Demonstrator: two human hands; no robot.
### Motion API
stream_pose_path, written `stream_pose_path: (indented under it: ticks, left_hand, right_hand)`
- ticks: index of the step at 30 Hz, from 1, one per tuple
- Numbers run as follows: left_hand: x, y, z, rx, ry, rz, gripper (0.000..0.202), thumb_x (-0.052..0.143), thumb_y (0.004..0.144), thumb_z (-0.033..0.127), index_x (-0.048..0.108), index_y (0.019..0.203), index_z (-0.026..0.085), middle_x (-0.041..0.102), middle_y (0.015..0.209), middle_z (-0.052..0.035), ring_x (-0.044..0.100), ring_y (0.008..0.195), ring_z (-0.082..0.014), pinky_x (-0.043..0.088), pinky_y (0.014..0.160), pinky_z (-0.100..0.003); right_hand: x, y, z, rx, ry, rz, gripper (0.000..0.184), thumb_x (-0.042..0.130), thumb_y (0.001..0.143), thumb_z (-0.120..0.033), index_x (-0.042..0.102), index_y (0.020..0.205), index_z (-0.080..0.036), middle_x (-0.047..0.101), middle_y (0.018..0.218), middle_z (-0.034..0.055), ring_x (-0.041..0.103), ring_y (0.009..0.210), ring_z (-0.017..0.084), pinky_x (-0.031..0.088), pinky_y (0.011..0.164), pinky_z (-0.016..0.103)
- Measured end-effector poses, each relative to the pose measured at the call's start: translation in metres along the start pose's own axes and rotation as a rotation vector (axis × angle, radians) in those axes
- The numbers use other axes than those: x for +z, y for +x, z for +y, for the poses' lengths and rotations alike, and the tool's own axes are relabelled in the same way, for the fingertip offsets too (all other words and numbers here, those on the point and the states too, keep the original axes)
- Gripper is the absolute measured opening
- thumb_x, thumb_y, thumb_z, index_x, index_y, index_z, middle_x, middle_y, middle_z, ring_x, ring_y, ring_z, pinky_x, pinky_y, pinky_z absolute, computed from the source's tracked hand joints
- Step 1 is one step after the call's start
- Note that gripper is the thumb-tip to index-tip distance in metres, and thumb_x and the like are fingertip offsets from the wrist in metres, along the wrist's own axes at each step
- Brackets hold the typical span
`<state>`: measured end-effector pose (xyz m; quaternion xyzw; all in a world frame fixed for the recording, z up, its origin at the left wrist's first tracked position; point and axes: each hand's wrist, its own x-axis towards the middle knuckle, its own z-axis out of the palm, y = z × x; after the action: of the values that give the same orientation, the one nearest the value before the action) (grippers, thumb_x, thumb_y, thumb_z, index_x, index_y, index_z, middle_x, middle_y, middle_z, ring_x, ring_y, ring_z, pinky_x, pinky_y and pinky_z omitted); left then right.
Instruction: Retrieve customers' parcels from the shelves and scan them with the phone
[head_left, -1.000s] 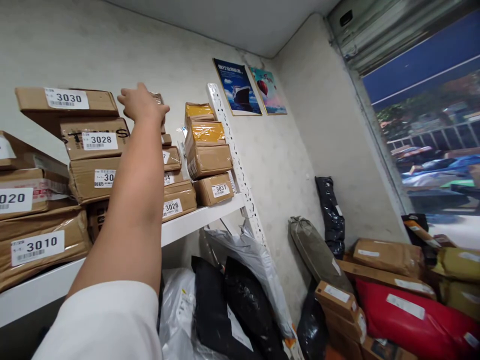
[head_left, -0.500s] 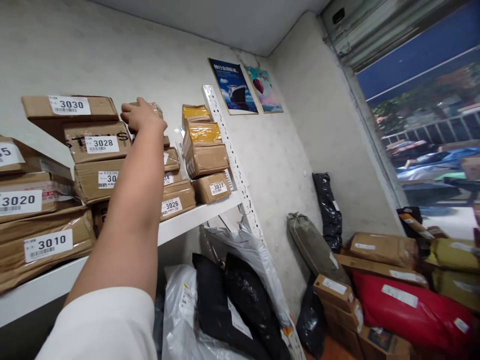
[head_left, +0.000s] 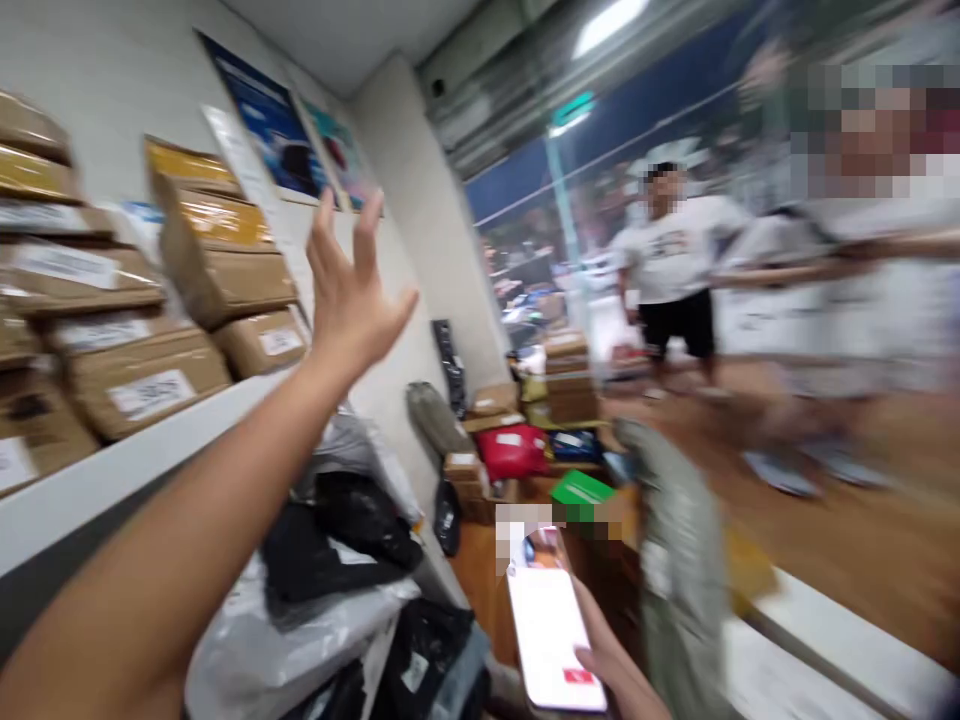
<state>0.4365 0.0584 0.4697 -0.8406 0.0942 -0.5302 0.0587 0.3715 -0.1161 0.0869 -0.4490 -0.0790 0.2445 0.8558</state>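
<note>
Left hand (head_left: 352, 300) open, fingers spread, up in the air off the shelf's (head_left: 112, 472) front edge, touching none of the boxes (head_left: 142, 385). Right hand (head_left: 615, 680) grips the phone (head_left: 551, 630) low down, screen up. View is blurry, so best to steady the head and keep the phone grip firm.

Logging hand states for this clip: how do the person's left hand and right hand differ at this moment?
The left hand is raised high near the boxes; the right hand sits low at the frame's bottom edge. The left hand is open, fingers spread, empty; the right hand grips a phone with a lit screen. Both are bare.
</note>
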Motion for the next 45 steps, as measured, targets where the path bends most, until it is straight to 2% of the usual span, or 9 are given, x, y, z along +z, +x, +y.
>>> stream_pose_path:
  ticks: [4,7,9,14,19,27,32,36,45]
  left_hand:
    - [0.037,-0.142,0.1,-0.346,-0.705,-0.397,0.08,0.063,0.081,0.055,0.032,0.147,0.023,0.022,0.155,-0.0168,0.016,0.147,-0.0348,0.017,0.118,-0.052]
    - [0.022,-0.239,0.153,-0.817,-1.355,-0.943,0.078,0.045,0.08,0.075,0.045,0.135,0.02,0.051,0.138,-0.0199,0.053,0.123,-0.036,0.045,0.097,-0.05]
    - [-0.005,-0.289,0.179,-0.944,-1.687,-1.164,0.084,0.051,0.072,0.081,0.052,0.127,0.018,0.065,0.119,-0.0173,0.065,0.104,-0.0325,0.053,0.081,-0.041]
    - [-0.083,-0.367,0.23,-1.04,-1.875,-1.093,0.074,0.076,0.061,0.063,0.062,0.117,0.017,0.072,0.104,-0.0106,0.068,0.086,-0.0243,0.053,0.065,-0.028]
    - [-0.13,-0.403,0.27,-0.986,-1.846,-1.189,0.078,0.08,0.056,0.063,0.063,0.117,0.018,0.073,0.09,-0.0073,0.066,0.069,-0.0203,0.051,0.055,-0.027]
    - [-0.168,-0.43,0.327,-0.893,-1.914,-1.295,0.081,0.081,0.051,0.068,0.063,0.116,0.023,0.075,0.087,-0.0065,0.067,0.063,-0.0225,0.051,0.051,-0.029]
    - [-0.187,-0.442,0.358,-0.87,-1.932,-1.282,0.084,0.08,0.056,0.067,0.061,0.122,0.017,0.074,0.091,-0.0101,0.067,0.067,-0.0217,0.052,0.052,-0.028]
    - [-0.203,-0.442,0.388,-0.863,-1.966,-1.285,0.08,0.077,0.064,0.062,0.06,0.125,0.014,0.072,0.1,-0.0113,0.067,0.07,-0.0189,0.054,0.055,-0.026]
    - [-0.236,-0.435,0.456,-1.05,-1.945,-1.21,0.086,0.081,0.059,0.06,0.06,0.125,0.01,0.072,0.099,-0.0135,0.065,0.065,-0.0182,0.053,0.051,-0.026]
  right_hand:
    - [-0.002,-0.067,0.013,-0.15,0.191,-0.026,0.094,0.069,0.077,-0.054,0.016,0.15,-0.027,0.07,0.098,0.0107,0.07,0.067,0.028,0.052,0.042,0.031]
    - [-0.005,-0.129,0.027,-0.256,0.153,0.046,0.087,0.064,0.082,-0.056,0.016,0.148,-0.027,0.069,0.096,0.0094,0.068,0.06,0.025,0.051,0.038,0.029]
    - [-0.005,-0.176,0.039,-0.308,0.11,0.108,0.082,0.062,0.084,-0.057,0.018,0.146,-0.027,0.068,0.099,0.0095,0.068,0.059,0.024,0.052,0.039,0.029]
    - [0.004,-0.288,0.073,-0.327,-0.019,0.291,0.076,0.059,0.087,-0.059,0.023,0.146,-0.028,0.066,0.104,0.01,0.066,0.06,0.02,0.051,0.04,0.027]
    - [0.013,-0.364,0.1,-0.431,-0.033,0.468,0.076,0.066,0.079,-0.062,0.038,0.14,-0.026,0.066,0.108,0.0087,0.064,0.066,0.021,0.052,0.052,0.032]
    - [0.01,-0.443,0.109,-0.537,-0.042,0.567,0.071,0.067,0.079,-0.063,0.043,0.137,-0.029,0.063,0.123,0.0097,0.066,0.098,0.03,0.053,0.079,0.043]
    - [-0.003,-0.484,0.108,-0.455,-0.076,0.582,0.082,0.066,0.078,-0.065,0.034,0.143,-0.027,0.064,0.116,0.0112,0.067,0.083,0.026,0.055,0.059,0.034]
    - [-0.021,-0.516,0.096,-0.394,-0.089,0.544,0.083,0.061,0.084,-0.062,0.024,0.147,-0.024,0.066,0.089,0.0053,0.064,0.06,0.02,0.051,0.041,0.026]
    - [-0.07,-0.569,0.067,-0.301,-0.089,0.484,0.088,0.059,0.086,-0.062,0.014,0.147,-0.018,0.067,0.077,0.0032,0.062,0.05,0.018,0.053,0.038,0.026]
